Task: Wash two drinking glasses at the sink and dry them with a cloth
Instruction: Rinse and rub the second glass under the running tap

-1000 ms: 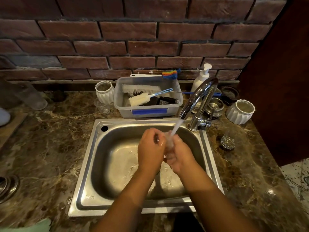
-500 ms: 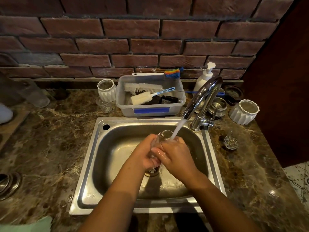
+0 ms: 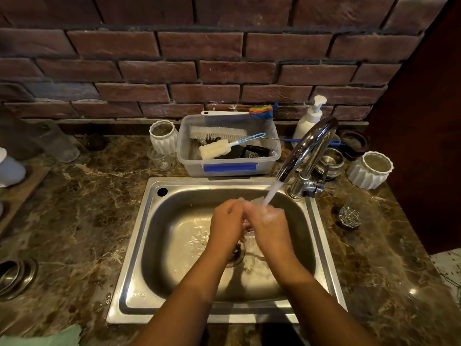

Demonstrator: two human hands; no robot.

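2 bare hands meet over the middle of a steel sink (image 3: 139, 245), under water running from a curved chrome tap (image 3: 309, 151). The left hand (image 3: 225, 224) and the right hand (image 3: 270, 227) are both curled closed around a clear drinking glass (image 3: 254, 201), which is mostly hidden between them; only a blurred bit of its rim shows at the top, where the stream lands. The grip of each hand is wrapped on that glass, held above the drain (image 3: 237, 253).

A second clear glass (image 3: 349, 216) stands on the brown marbled surface (image 3: 74, 216) to the right of the sink, well apart from the hands. A corner of pale green cloth (image 3: 57, 337) lies at the near left edge of the surface.

Behind the sink sits a clear plastic tub (image 3: 229, 168) with a strip of blue tape, holding a white bristle brush (image 3: 217, 132) and a sponge brush (image 3: 215, 149) with a blue handle. A white ribbed jar (image 3: 163, 137) stands to its left with a small glass just in front, and another white ribbed jar (image 3: 370, 169) stands at the far right. A white pump bottle (image 3: 310, 118) stands behind the tap, against a red brick wall (image 3: 224, 58).
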